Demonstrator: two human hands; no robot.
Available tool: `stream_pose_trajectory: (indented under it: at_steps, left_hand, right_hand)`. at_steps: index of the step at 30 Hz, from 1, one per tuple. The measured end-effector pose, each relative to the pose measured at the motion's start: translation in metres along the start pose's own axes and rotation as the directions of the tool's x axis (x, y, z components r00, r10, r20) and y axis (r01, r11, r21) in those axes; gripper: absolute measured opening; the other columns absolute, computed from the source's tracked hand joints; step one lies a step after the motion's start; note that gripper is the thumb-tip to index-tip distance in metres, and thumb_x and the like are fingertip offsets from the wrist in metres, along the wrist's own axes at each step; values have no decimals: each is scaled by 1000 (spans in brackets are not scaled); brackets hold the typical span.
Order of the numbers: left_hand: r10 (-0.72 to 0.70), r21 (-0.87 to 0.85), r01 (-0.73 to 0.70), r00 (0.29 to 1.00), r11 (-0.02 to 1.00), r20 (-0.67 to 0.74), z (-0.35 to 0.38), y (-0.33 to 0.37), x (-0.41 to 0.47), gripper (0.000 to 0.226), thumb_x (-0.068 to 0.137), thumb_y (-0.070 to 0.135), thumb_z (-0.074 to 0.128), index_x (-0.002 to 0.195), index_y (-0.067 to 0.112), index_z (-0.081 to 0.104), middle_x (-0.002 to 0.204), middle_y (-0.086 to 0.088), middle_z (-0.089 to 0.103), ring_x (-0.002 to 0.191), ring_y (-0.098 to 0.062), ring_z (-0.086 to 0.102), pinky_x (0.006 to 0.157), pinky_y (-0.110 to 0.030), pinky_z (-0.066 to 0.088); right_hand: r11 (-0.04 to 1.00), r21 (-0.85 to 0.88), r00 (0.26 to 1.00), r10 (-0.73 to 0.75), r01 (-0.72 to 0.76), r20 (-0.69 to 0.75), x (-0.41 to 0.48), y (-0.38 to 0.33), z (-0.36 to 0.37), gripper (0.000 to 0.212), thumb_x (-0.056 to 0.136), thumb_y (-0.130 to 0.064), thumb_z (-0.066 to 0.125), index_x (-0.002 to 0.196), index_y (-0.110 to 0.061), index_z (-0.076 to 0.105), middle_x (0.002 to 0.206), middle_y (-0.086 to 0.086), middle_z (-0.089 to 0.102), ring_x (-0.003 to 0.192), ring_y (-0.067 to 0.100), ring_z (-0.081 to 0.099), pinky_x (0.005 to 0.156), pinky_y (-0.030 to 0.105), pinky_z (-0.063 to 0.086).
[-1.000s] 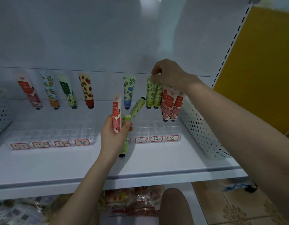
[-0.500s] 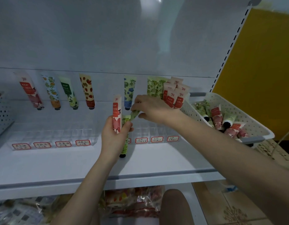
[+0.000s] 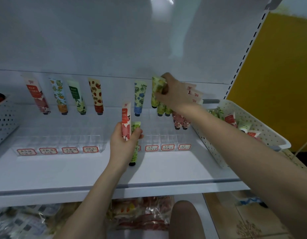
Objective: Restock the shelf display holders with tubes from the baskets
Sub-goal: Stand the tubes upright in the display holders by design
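- You face a white shelf [image 3: 80, 171] with a white back panel; a yellow wall [image 3: 278, 75] stands to its right.
- Clear holders [image 3: 59, 144] sit along the shelf with red-edged labels [image 3: 70, 150] on their fronts; tubes stand cap-down in the back row.
- A white basket [image 3: 253, 131] of tubes sits at the shelf's right end; a grey basket [image 3: 4, 121] is cut off at the left edge.
- Your right hand [image 3: 173, 93] has its grip pinched on the top of a lime tube [image 3: 156, 90], cap down, at the back row, just beside a blue tube [image 3: 139, 97].
- Your left hand [image 3: 122, 144] has its grip closed round a pink tube [image 3: 126, 120] and a green tube [image 3: 134, 144], both upright, in front of the holders.
- Your right wrist hides part of the pink tubes behind it; you cannot tell whether the lime tube's cap sits in a slot; the label writing is too small to read; the packets [image 3: 140, 214] under the shelf are blurred.
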State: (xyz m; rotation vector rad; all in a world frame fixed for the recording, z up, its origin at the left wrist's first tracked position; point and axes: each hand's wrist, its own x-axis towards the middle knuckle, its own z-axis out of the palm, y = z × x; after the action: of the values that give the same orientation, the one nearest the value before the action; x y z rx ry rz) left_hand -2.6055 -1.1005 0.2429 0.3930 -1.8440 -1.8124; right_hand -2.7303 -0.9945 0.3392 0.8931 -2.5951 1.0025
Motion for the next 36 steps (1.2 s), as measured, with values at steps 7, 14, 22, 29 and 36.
stream_pose_trajectory:
  at_steps: [7,14,22,29,36]
  left_hand:
    - [-1,-8,1,1000,1000,1,-2,-1,0,11,90,12,58,98,14,51,97,-11,66,69,-2,65,63,-16,50]
    - [1,-16,-1,1000,1000,1,-2,-4,2,11,90,12,58,99,13,51,96,-10,66,69,-1,65,62,-15,49]
    - [9,-31,-9,1000,999,1,-3,-5,3,10,90,11,57,96,16,51,92,-8,66,66,2,65,57,-10,49]
    - [7,-40,-7,1000,999,1,-2,-3,2,13,90,12,57,89,23,50,91,-6,66,66,3,65,57,-10,49]
    - [9,-68,-9,1000,998,-1,-2,-3,2,15,90,11,57,89,24,50,90,-5,66,66,3,65,54,-9,48]
  right_hand:
    - [998,-31,998,51,-51,21,11,-3,-2,3,89,-12,51,88,-11,48,69,-3,48,53,3,41,35,6,30]
    - [981,-181,984,102,-75,146,14,-1,8,19,92,-14,45,73,-11,44,68,-1,46,56,10,42,45,18,32]
    - [870,-492,999,-27,43,40,35,-13,-1,22,92,-13,46,104,-6,62,106,9,57,98,25,53,69,27,38]
    - [836,-548,998,60,-40,19,51,-15,-2,20,90,-11,46,104,-6,60,113,12,55,109,27,49,76,29,37]
    - [842,-539,997,63,-35,34,54,-15,1,21,91,-8,46,107,-6,60,115,12,55,110,27,50,79,30,40]
